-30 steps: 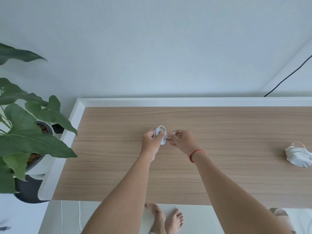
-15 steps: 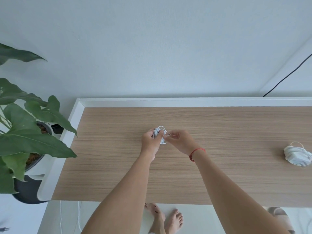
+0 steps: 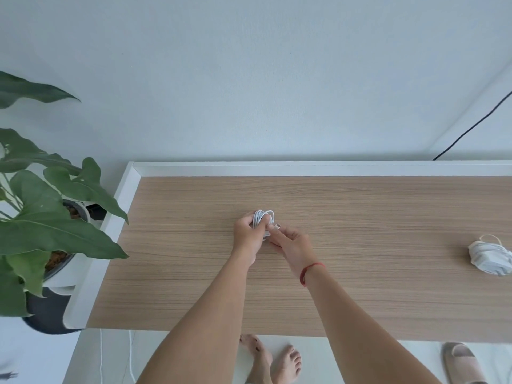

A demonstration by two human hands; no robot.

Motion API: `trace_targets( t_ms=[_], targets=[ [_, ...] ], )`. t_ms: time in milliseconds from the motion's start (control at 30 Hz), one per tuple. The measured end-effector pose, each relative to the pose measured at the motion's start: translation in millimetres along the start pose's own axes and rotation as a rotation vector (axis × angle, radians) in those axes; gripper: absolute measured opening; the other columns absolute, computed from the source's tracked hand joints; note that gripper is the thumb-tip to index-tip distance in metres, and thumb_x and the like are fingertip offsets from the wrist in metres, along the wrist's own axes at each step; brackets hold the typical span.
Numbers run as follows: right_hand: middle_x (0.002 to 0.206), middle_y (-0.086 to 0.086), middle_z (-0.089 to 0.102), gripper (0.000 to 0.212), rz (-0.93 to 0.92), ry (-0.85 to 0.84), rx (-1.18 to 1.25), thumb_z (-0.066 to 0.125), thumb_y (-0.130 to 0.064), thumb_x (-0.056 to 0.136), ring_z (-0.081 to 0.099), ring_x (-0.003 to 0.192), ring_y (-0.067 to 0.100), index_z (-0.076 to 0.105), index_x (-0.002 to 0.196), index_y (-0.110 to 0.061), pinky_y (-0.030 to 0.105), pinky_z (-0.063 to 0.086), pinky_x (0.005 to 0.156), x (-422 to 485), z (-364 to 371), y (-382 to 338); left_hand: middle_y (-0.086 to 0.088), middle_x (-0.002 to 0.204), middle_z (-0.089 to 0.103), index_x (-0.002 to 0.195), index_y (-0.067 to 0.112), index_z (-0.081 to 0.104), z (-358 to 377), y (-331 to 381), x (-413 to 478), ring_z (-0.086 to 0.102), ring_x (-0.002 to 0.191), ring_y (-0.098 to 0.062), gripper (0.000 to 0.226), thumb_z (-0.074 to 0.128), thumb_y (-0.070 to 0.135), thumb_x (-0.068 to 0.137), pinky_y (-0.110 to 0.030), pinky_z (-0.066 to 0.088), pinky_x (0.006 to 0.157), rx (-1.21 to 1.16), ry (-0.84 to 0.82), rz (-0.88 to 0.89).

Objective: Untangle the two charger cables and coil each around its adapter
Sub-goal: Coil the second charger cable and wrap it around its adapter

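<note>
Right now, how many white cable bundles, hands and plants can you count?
White cable bundles: 2 (held bundle, bundle at the right)
Hands: 2 (left hand, right hand)
Potted plant: 1
Total: 5

A thin red string bracelet (image 3: 311, 266) is worn round the wrist just behind the right hand (image 3: 293, 245). The left forearm (image 3: 199, 314) and right forearm (image 3: 360, 322) are shown bare to the frame's lower edge. Two bare feet (image 3: 286, 364) are seen below.
</note>
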State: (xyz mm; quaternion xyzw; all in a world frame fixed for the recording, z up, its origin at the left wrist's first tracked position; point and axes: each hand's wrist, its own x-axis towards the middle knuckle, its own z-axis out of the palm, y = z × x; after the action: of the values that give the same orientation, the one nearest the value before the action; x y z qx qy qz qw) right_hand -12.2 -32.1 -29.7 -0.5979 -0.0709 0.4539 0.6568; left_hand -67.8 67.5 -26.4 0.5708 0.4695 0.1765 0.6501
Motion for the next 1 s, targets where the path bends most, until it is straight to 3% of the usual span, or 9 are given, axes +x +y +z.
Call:
trace_targets(
  t_ms=[100,167,333,400,500,633,867,933,1000],
  targets=[
    [0.099,0.014,0.073,0.014,0.028,-0.036,0.062,0.065,-0.019,0.091,0.069,0.095,0.021,0.075,0.091,-0.009,0.031,0.053,0.093,1.7,1.1,1.0,-0.01,0.087,0.07,0.096,0.002,0.069,-1.5,3.1,1.2,0.062,0.068,-0.01,0.021,0.064,0.022,0.092,-0.012,0.048,0.052,0.017,-0.013,-0.036],
    [0.097,0.016,0.071,0.014,0.034,-0.048,0.049,0.066,-0.019,0.091,0.067,0.093,0.022,0.075,0.088,-0.01,0.034,0.053,0.095,3.7,2.9,0.6,-0.007,0.08,0.067,0.096,0.0,0.067,-2.7,6.8,1.3,0.061,0.061,-0.007,0.023,0.063,0.023,0.092,-0.014,0.047,0.049,0.01,-0.021,-0.068],
    [0.09,0.01,0.074,0.016,0.03,-0.042,0.075,0.062,-0.012,0.092,0.071,0.088,0.018,0.074,0.081,-0.011,0.022,0.055,0.082,2.0,4.1,-1.8,-0.008,0.073,0.059,0.08,0.005,0.061,0.6,14.1,-1.6,0.054,0.059,-0.012,0.019,0.053,0.022,0.084,-0.021,0.043,0.051,0.091,-0.079,-0.053],
    [0.096,0.014,0.074,0.013,0.041,-0.051,0.077,0.063,-0.013,0.092,0.071,0.093,0.021,0.074,0.086,-0.007,0.024,0.055,0.085,1.8,2.3,-3.6,-0.005,0.068,0.059,0.074,0.004,0.059,1.2,15.9,-2.3,0.053,0.056,-0.011,0.019,0.047,0.018,0.078,-0.02,0.041,0.049,0.104,-0.091,-0.059],
    [0.104,0.019,0.072,0.014,0.058,-0.047,0.084,0.064,-0.014,0.092,0.069,0.102,0.026,0.073,0.093,-0.004,0.031,0.053,0.094,4.1,-0.5,-2.6,-0.002,0.066,0.064,0.076,0.007,0.059,-1.0,16.9,-1.1,0.056,0.05,-0.004,0.014,0.05,0.013,0.085,-0.016,0.042,0.047,0.095,-0.113,-0.079],
    [0.105,0.02,0.072,0.019,0.054,-0.057,0.099,0.064,-0.015,0.092,0.068,0.106,0.03,0.073,0.098,0.001,0.037,0.05,0.1,6.8,-2.2,0.3,-0.006,0.075,0.064,0.081,0.009,0.062,-1.7,13.9,2.8,0.057,0.06,-0.013,0.011,0.06,0.019,0.085,-0.02,0.044,0.048,0.086,-0.11,-0.088],
    [0.106,0.019,0.072,0.014,0.055,-0.078,0.072,0.067,-0.019,0.09,0.067,0.107,0.03,0.076,0.091,-0.007,0.04,0.048,0.104,7.6,-3.7,1.6,-0.001,0.072,0.065,0.086,0.007,0.065,-1.0,9.8,5.3,0.059,0.059,-0.009,0.026,0.064,0.032,0.091,-0.013,0.046,0.042,0.115,-0.05,-0.1],
    [0.105,0.018,0.073,0.014,0.059,-0.086,0.07,0.066,-0.018,0.091,0.068,0.106,0.028,0.076,0.089,-0.009,0.04,0.047,0.104,6.4,-5.3,1.8,-0.008,0.081,0.067,0.087,0.006,0.063,1.4,7.2,7.8,0.063,0.067,-0.016,0.03,0.063,0.036,0.09,-0.019,0.051,0.046,0.136,-0.021,-0.087],
    [0.105,0.018,0.072,0.016,0.076,-0.113,0.082,0.063,-0.017,0.093,0.068,0.106,0.026,0.075,0.092,-0.007,0.037,0.047,0.104,4.2,-8.6,2.1,-0.013,0.09,0.068,0.082,0.011,0.062,4.4,-0.1,12.5,0.067,0.084,-0.028,0.04,0.062,0.051,0.08,-0.038,0.059,0.065,0.195,0.02,-0.042]
  ],
)
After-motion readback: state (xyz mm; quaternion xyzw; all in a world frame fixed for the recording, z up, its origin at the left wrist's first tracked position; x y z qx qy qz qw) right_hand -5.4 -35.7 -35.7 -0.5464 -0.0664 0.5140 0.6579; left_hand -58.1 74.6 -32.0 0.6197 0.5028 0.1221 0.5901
